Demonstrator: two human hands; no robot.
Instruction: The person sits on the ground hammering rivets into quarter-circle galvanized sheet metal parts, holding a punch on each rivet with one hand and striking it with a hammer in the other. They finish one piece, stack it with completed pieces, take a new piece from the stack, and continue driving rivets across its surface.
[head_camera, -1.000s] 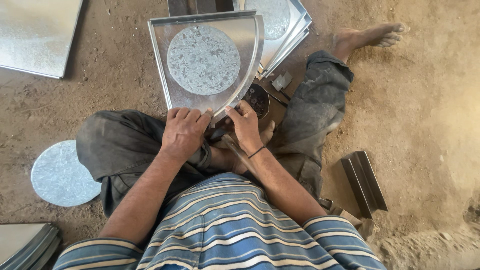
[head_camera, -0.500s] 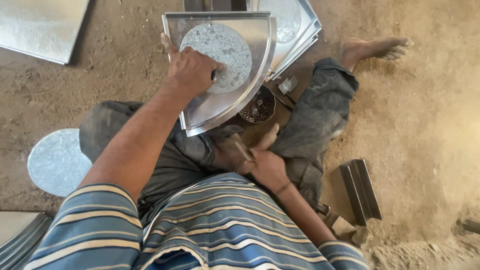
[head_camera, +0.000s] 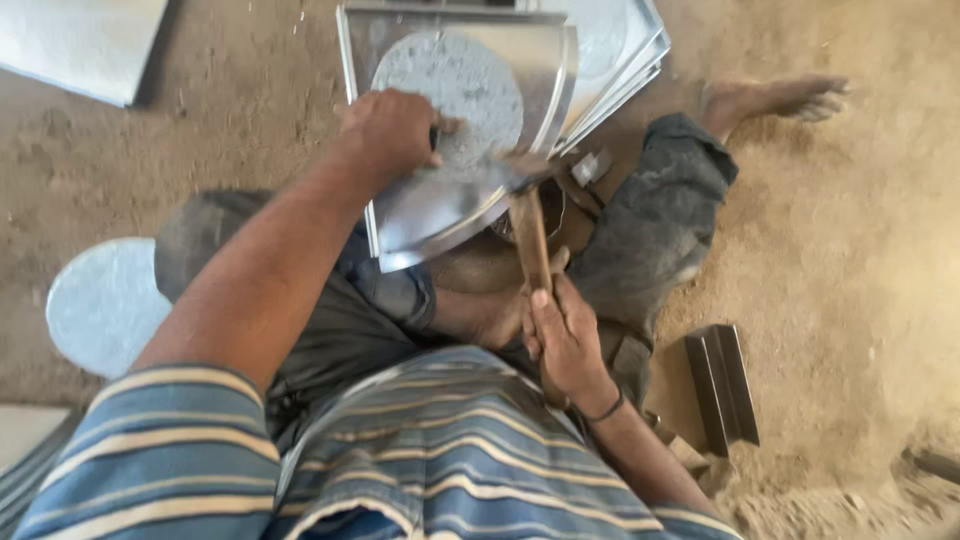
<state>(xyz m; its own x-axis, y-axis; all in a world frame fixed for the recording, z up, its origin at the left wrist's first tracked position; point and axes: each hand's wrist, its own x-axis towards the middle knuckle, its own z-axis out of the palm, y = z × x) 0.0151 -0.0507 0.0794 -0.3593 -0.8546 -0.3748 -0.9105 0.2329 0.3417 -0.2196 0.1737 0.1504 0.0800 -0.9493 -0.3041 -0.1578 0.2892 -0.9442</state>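
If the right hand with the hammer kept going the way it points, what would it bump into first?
The right hand points its hammer up toward the curved edge of the metal tray held by the left hand. The blurred hammer head looks at or nearly on that edge, so the tray likely comes first.

Shiny silver-grey metal tray (head_camera: 450, 215) holding a mottled grey disc (head_camera: 470, 80). Hammer (head_camera: 528, 225) with a brown wooden handle. Shirt (head_camera: 400, 460) striped blue, cream and tan. Dark grey trousers (head_camera: 650, 220). Sandy brown dirt floor (head_camera: 860, 230). Pale speckled grey disc (head_camera: 100, 305) on it.
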